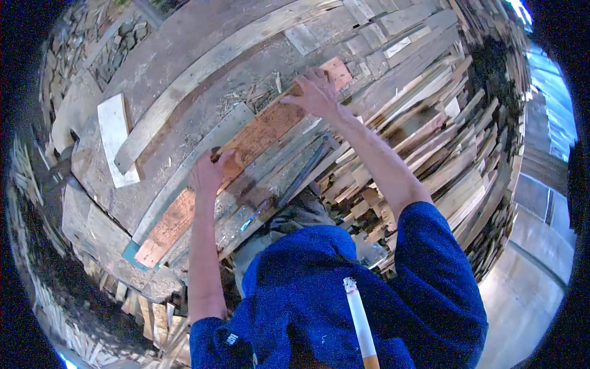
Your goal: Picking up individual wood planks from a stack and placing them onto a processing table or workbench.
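Note:
A long reddish-brown wooden plank (261,132) lies slantwise across the work surface in front of me, from lower left to upper right. Partway along it, my left hand (208,172) is closed over its far edge, thumb on the top face. Toward the plank's upper right end, my right hand (316,93) lays its fingers across the board and grips it, thumb spread toward the left. Under and beside the plank runs a greyish board (166,190), with a teal piece (132,253) at its lower left end.
A pale short board (117,138) and a long light plank (203,86) lie farther off. Stacked wood strips (442,160) fill the right side. Nearer me are a dark narrow bar (307,167) and wood scraps (160,320). A lit cigarette (358,317) juts into view below.

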Motion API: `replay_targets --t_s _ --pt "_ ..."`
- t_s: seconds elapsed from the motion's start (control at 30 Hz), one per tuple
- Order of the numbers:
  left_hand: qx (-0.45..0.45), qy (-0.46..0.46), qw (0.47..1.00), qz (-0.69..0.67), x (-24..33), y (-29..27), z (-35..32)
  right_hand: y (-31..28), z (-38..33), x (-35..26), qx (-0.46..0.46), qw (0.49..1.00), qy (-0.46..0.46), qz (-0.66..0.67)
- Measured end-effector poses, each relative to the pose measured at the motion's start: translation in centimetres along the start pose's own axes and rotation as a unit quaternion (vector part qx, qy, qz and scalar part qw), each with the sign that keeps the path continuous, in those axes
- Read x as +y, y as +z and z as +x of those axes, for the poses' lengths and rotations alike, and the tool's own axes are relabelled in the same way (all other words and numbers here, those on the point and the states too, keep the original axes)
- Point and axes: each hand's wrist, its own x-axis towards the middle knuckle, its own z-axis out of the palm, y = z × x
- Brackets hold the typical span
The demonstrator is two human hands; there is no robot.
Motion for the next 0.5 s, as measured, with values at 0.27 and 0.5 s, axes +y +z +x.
replay_targets --t_s 0.27,0.5 --pt "0.008 0.034 0.998 0.047 -0.4 0.8 0.2 3.1 -1.4 0.2 0.178 0.983 0.014 0.042" --pt "-0.028 -0.017 0.998 0.059 0.4 0.3 0.4 4.4 -1.4 -0.8 0.235 0.965 0.063 0.093"
